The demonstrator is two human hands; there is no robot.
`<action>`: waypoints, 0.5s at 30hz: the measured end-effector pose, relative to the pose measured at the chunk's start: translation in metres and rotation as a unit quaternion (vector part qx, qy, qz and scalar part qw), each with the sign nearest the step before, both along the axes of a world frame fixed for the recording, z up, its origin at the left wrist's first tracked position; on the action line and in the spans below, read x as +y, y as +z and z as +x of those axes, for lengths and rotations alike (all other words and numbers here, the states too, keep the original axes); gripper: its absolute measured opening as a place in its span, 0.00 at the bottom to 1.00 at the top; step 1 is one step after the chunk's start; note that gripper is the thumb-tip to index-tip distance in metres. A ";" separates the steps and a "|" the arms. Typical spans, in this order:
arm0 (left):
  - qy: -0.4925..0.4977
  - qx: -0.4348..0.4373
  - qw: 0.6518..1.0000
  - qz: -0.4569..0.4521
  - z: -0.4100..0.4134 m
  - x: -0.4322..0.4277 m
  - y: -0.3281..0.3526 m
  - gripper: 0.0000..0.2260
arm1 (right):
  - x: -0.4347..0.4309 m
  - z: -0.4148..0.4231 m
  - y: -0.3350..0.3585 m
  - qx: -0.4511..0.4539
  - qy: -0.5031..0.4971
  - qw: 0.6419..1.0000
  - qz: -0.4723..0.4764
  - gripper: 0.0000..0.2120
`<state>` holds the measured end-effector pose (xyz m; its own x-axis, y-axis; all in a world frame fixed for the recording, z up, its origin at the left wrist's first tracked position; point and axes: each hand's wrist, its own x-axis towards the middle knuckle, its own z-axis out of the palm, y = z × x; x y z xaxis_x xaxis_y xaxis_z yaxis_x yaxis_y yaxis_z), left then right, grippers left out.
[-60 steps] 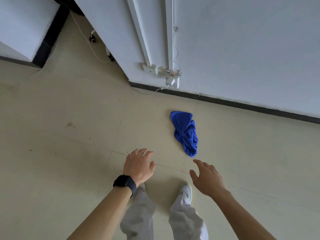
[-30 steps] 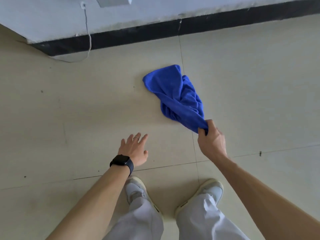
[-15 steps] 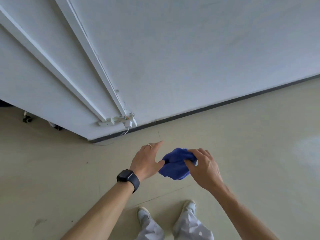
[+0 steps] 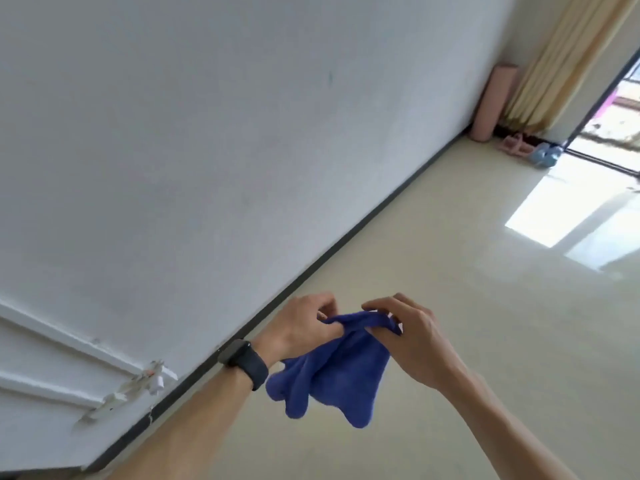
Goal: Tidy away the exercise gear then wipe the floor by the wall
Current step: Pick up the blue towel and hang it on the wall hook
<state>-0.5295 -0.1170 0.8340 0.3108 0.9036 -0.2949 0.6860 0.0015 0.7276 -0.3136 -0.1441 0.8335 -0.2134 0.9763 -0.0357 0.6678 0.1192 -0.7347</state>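
A blue cloth (image 4: pixel 334 372) hangs in the air between both hands, above the pale floor (image 4: pixel 485 323). My left hand (image 4: pixel 301 325), with a black watch on the wrist, pinches the cloth's top edge on the left. The same edge is gripped on the right by my right hand (image 4: pixel 412 336). The cloth droops below in loose folds. A rolled pink exercise mat (image 4: pixel 493 102) stands upright in the far corner against the white wall (image 4: pixel 242 133).
A black skirting strip (image 4: pixel 346 242) runs along the foot of the wall. White cable trunking (image 4: pixel 69 348) with a loose fitting sits low on the wall at left. Pink and blue slippers (image 4: pixel 533 150) lie by a beige curtain (image 4: pixel 568 60) and a glass door.
My right hand picked the cloth up off the floor and raised it. My left hand joined it on the cloth. The view swung up from the floor toward the far corner.
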 end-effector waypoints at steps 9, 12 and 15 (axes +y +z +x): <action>0.009 -0.049 0.995 0.089 0.200 0.109 0.040 0.06 | 0.060 0.235 0.007 -0.053 -0.121 0.990 -0.054 0.18; -0.004 -0.062 0.993 0.097 0.251 0.145 0.049 0.11 | 0.079 0.298 0.015 -0.037 -0.175 0.983 -0.039 0.18; -0.063 -0.036 0.995 0.069 0.304 0.185 0.046 0.10 | 0.108 0.347 0.025 0.023 -0.217 0.976 -0.010 0.10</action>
<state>-0.2258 0.0679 0.8797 0.4403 0.8863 -0.1434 0.6199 -0.1845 0.7627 0.0336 -0.0362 0.8588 0.2180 0.9743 -0.0567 0.6179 -0.1828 -0.7647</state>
